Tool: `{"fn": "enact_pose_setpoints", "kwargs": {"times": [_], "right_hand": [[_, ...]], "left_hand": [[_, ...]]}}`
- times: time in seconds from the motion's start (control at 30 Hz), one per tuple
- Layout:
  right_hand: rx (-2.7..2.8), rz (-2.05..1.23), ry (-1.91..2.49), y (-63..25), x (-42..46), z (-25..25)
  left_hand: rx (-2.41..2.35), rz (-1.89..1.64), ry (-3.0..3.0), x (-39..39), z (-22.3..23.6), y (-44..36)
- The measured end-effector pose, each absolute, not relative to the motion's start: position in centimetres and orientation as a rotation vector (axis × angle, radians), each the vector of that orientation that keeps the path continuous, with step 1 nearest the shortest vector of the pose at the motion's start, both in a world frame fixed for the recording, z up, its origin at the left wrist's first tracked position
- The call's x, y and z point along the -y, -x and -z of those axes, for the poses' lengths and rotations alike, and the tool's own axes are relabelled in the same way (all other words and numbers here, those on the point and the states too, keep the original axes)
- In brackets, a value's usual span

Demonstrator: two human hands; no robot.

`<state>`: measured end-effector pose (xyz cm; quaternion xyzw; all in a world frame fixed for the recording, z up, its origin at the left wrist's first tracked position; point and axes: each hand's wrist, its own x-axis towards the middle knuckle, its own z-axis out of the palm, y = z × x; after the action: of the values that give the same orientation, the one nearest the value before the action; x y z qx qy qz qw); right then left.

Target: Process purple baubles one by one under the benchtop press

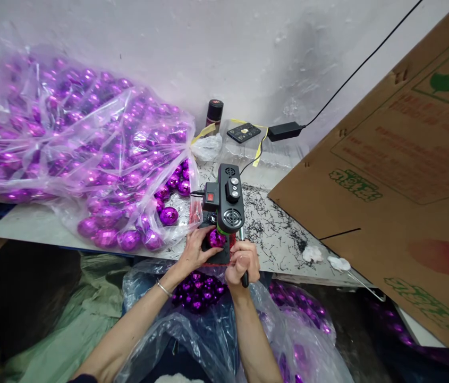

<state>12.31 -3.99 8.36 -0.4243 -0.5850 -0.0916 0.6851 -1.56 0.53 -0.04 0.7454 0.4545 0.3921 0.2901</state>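
A small black machine [227,199] with a red switch stands at the table's front edge. My left hand [196,247] pinches a shiny purple ball [216,238] under the machine's head, fingers closed round it. My right hand [242,262] is wrapped round the machine's black lever handle [244,279], just right of the ball. Below my wrists lies a clear bag of purple balls [198,292] in my lap area.
A big clear bag full of purple balls [89,143] covers the table's left. A large cardboard sheet [399,175] leans at the right. A dark can [214,114], a phone [243,132] and a power adapter [285,131] sit by the wall. Black debris litters the table [276,229].
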Motion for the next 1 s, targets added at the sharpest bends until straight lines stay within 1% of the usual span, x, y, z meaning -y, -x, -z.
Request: {"fn": "enact_pose_setpoints", "kwargs": {"times": [0.27, 0.6, 0.73, 0.8, 0.9, 1.0], "right_hand": [[1.274, 0.263, 0.98, -12.2, 3.7, -7.4], [1.188, 0.227, 0.854, -12.0, 2.7, -6.9], [1.266, 0.234, 0.841, -12.4, 2.6, -6.4], [1.295, 0.227, 0.835, -12.7, 2.7, -7.1], [1.28, 0.177, 0.863, -13.0, 3.2, -10.1], [1.248, -0.007, 1.004, -13.2, 3.8, -13.8]], "left_hand": [[-1.206, -1.028, -1.995, -0.7, 0.0, 1.6], [-1.192, -0.988, -1.957, -0.8, -0.7, 1.3], [-1.185, -1.006, -1.936, -0.9, -0.7, 1.0], [-1.191, -1.008, -1.929, -1.1, -0.8, 0.9], [-1.192, -1.017, -1.923, -1.2, -1.0, 0.7], [-1.168, -1.08, -1.947, 0.2, -0.6, 1.1]]}}
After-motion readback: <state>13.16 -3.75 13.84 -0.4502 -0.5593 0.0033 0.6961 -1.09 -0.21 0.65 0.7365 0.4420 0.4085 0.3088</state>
